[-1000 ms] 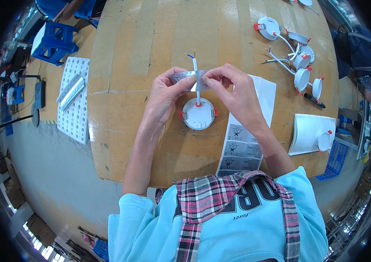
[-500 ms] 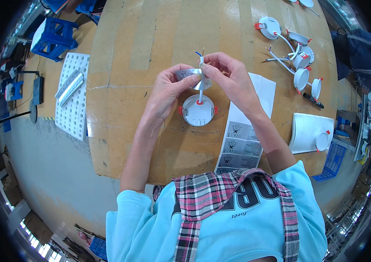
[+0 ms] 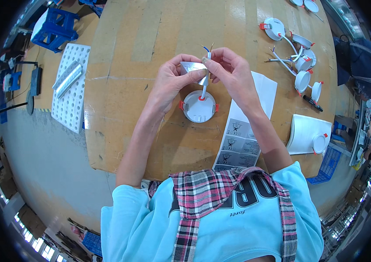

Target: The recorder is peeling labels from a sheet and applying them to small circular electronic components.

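At the far left, a silver roll (image 3: 67,78) is laid on a perforated white board (image 3: 79,65). Toward the middle, a silver label (image 3: 190,67) is pinched in the left hand (image 3: 168,83) and appears to be held against the white cable (image 3: 203,91) of 1 round lamp (image 3: 198,109), which is rested on the table (image 3: 150,39) below the hands. Just under the cable's 2 wire ends (image 3: 208,47), the cable appears to be gripped by the right hand (image 3: 238,76); whether the label is caught there too cannot be told. The label could be creased or set crooked by uneven pressure from the 2 hands, and the lamp could be dragged by a tug on its cable. Farther right, a printed label sheet (image 3: 237,131) is partly covered by the right forearm (image 3: 267,131), and more lamps (image 3: 302,81) are grouped beside a black marker (image 3: 312,103).
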The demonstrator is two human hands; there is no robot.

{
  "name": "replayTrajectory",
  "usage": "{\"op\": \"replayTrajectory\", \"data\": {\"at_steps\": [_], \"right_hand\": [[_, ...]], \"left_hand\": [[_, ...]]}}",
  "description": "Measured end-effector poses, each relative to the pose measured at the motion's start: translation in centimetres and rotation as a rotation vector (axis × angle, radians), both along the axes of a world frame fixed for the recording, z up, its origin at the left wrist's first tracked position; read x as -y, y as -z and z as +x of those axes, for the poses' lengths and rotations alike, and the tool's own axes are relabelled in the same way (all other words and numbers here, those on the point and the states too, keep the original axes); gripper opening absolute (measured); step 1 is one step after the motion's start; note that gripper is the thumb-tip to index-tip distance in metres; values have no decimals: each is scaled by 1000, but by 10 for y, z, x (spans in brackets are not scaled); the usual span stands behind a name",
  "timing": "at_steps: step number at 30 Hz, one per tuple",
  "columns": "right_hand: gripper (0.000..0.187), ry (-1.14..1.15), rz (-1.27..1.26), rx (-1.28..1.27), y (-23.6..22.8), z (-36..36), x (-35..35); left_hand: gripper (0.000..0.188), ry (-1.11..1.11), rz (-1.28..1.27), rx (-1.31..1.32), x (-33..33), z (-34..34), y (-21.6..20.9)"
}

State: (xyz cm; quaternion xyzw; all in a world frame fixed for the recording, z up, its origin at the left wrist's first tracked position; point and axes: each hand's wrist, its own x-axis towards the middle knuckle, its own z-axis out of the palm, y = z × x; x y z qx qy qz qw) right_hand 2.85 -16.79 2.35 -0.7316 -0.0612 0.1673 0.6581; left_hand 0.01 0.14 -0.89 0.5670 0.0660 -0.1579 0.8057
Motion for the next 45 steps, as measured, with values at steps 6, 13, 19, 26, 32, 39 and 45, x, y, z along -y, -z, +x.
{"op": "replayTrajectory", "data": {"at_steps": [6, 13, 19, 26, 32, 39, 45], "right_hand": [[23, 13, 30, -12, 0, 0, 2], [20, 22, 30, 2, -3, -3, 12], [19, 77, 50, 37, -5, -10, 22], [19, 143, 37, 22, -2, -12, 32], [19, 240, 80, 50, -1, -20, 39], [22, 256, 98, 29, 4, -32, 46], [25, 290, 190, -40, 11, -31, 49]], "left_hand": [[29, -7, 170, 6, -2, 0, -6], [29, -259, 398, 101, -3, -35, -10], [26, -126, 768, 472, 31, -54, 6], [16, -148, 894, 583, 39, -50, 9], [16, -184, 1040, 714, 48, -45, -1], [18, -218, 936, 722, 52, -39, -3], [20, -159, 1000, 781, 55, -37, -13]]}}
